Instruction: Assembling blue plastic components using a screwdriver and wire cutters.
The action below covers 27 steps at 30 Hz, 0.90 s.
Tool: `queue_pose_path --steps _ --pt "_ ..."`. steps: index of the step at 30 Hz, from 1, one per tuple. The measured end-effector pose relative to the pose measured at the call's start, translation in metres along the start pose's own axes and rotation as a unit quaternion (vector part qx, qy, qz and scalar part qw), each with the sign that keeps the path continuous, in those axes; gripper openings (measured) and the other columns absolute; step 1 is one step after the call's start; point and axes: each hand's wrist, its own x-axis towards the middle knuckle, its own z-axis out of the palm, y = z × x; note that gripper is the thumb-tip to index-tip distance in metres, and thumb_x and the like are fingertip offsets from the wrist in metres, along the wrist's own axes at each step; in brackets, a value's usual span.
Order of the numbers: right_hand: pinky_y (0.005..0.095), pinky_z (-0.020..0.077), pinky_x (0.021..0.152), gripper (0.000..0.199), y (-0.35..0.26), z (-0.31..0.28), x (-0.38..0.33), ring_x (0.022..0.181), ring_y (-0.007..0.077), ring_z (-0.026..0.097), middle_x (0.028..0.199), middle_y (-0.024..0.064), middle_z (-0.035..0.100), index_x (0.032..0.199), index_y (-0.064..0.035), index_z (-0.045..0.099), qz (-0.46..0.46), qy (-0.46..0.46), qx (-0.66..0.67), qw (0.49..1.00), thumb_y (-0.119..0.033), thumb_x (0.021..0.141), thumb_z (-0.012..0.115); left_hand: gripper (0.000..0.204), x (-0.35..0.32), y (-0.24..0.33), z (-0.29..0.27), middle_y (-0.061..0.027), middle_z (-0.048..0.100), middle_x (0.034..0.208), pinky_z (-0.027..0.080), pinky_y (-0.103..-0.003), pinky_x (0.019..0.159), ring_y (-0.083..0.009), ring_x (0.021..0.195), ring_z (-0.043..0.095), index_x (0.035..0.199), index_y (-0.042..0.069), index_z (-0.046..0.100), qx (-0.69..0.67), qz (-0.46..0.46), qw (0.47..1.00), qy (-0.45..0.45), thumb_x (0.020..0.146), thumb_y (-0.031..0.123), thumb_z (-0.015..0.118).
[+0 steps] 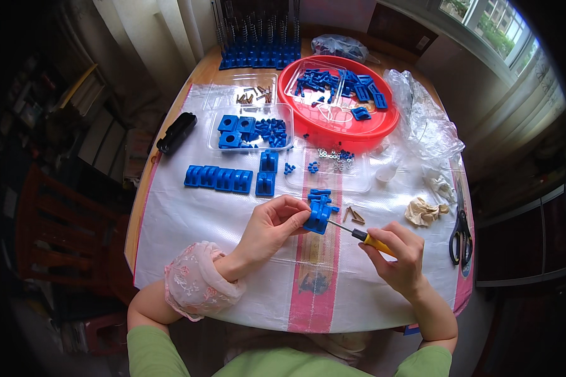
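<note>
Between the fingers of my left hand point(271, 227) is a small blue plastic bracket point(317, 215), held just above the table. My right hand point(399, 256) grips a screwdriver point(377, 243) with a yellow and black handle. Its thin metal shaft reaches left to the bracket's side; whether the tip sits in a hole is too small to tell. Behind the bracket lie small blue pins point(321, 193), partly hidden by it. A few brass-coloured screws point(355, 215) rest just to its right.
Blue brackets point(217, 178) stand in a row at the left, behind them a clear box point(250, 127) of blue parts. Farther back are a red basin point(382, 129) and a rack of springs point(261, 53). Black scissors point(461, 235), crumpled cloth point(425, 212) and plastic bags point(421, 119) lie right.
</note>
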Motion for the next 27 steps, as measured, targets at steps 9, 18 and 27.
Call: queue_pose_path --steps 9,18,27 --pt "0.0323 0.0474 0.055 0.031 0.0006 0.0012 -0.0011 0.065 0.0223 0.064 0.077 0.0082 0.065 0.096 -0.0037 0.069 0.009 -0.008 0.015 1.000 0.000 0.070 0.087 0.013 -0.0007 -0.0012 0.0002 -0.0056 0.071 0.104 0.060 -0.032 0.093 -0.0125 0.099 0.068 0.111 0.003 0.063 0.000 0.002 1.000 0.006 0.103 0.012 0.061" --pt "0.0332 0.0477 0.057 0.031 0.0058 0.0016 0.0016 0.068 0.0231 0.064 0.079 0.0083 0.064 0.095 -0.0044 0.069 -0.016 -0.013 0.024 1.000 0.001 0.070 0.086 0.013 -0.0004 -0.0016 -0.0009 -0.0041 0.069 0.104 0.060 -0.032 0.091 -0.0112 0.098 0.067 0.111 0.004 0.061 -0.016 0.010 1.000 -0.017 0.105 0.015 0.058" --pt "0.0334 0.0479 0.057 0.031 0.0046 0.0009 0.0023 0.069 0.0230 0.064 0.079 0.0081 0.065 0.095 -0.0045 0.068 -0.007 -0.010 0.021 1.000 0.002 0.070 0.086 0.013 -0.0009 -0.0009 0.0017 -0.0054 0.069 0.105 0.060 -0.033 0.093 -0.0123 0.099 0.068 0.111 0.003 0.061 -0.025 0.010 1.000 -0.012 0.105 0.014 0.058"
